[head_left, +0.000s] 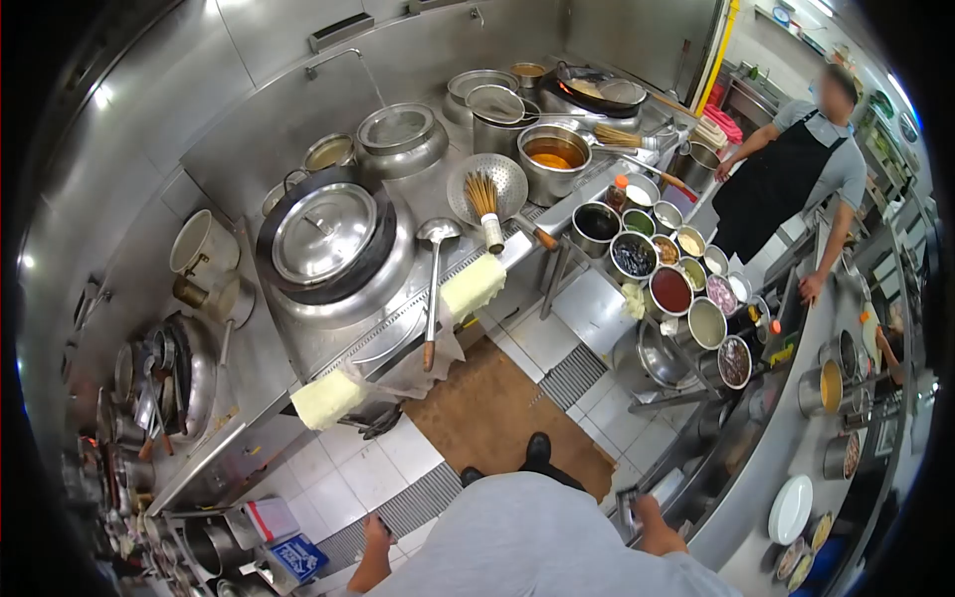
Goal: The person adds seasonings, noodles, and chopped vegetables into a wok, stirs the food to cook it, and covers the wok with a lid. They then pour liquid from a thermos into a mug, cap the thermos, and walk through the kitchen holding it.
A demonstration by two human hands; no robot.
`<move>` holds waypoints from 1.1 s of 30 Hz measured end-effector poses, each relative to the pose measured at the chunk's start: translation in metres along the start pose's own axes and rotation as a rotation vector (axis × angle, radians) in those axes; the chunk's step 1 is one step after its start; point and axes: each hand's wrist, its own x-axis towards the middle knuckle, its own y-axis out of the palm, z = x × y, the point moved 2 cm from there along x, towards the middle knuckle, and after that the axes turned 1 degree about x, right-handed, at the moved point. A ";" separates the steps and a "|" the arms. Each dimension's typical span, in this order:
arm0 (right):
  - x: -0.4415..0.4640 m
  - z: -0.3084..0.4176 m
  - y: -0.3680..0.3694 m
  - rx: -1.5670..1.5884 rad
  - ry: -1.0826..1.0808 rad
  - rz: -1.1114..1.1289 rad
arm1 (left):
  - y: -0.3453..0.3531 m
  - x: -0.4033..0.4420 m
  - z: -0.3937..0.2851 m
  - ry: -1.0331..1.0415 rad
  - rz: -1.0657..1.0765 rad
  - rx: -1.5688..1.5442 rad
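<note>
While we stand by the range and its lidded wok, we cannot tell how our left hand sets its fingers, nor whether our right hand grips the small dark object at its fingertips. This seems a pause; any reach calls for raised hands.

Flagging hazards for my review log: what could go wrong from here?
The long steel ladle with a wooden handle overhangs the front edge of the steel stove and might get knocked down. Water runs from the curved metal tap toward the round steel vessel below, which could overflow. Someone could trip on the flat brown mat.
</note>
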 end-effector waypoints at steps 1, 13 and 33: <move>0.005 -0.020 0.010 -0.028 0.050 0.094 | 0.005 -0.008 -0.003 0.006 -0.009 -0.008; 0.107 0.206 -0.152 0.225 -0.577 -0.164 | 0.151 -0.113 -0.085 0.782 -0.074 0.753; 0.167 0.648 -0.654 0.624 -1.079 0.009 | 0.212 -0.139 -0.365 1.133 -0.461 -0.038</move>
